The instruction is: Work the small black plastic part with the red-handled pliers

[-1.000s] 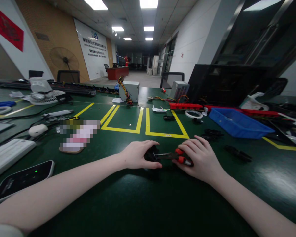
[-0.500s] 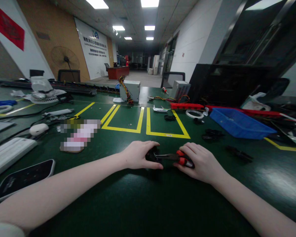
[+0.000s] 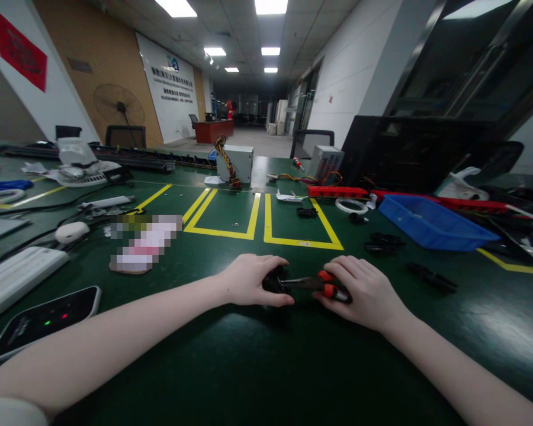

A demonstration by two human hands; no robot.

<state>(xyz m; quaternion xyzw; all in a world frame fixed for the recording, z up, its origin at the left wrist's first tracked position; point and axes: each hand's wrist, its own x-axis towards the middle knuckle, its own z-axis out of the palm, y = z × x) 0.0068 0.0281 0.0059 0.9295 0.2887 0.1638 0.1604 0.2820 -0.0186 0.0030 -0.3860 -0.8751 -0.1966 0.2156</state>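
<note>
Low over the green table, my left hand (image 3: 251,281) is closed round a small black part (image 3: 275,280), mostly covered by the fingers and palm. My right hand (image 3: 362,290) grips a pair of pliers (image 3: 311,284) by its red and black handles. The long narrow jaws point left and reach the black part between my left thumb and fingers. Whether the jaws are clamped on it or only touch it, I cannot tell.
Black cable bundles (image 3: 432,278) lie to the right, near a blue tray (image 3: 435,222). Yellow tape frames (image 3: 302,242) mark the table ahead. A metal power supply box (image 3: 240,163) stands further back. On the left are a device with small lights (image 3: 47,322) and a white power strip (image 3: 20,281).
Both hands, the pliers and the black part hold nearly the same position. Green and red lights now show on the device at the left. The view has shifted very slightly.
</note>
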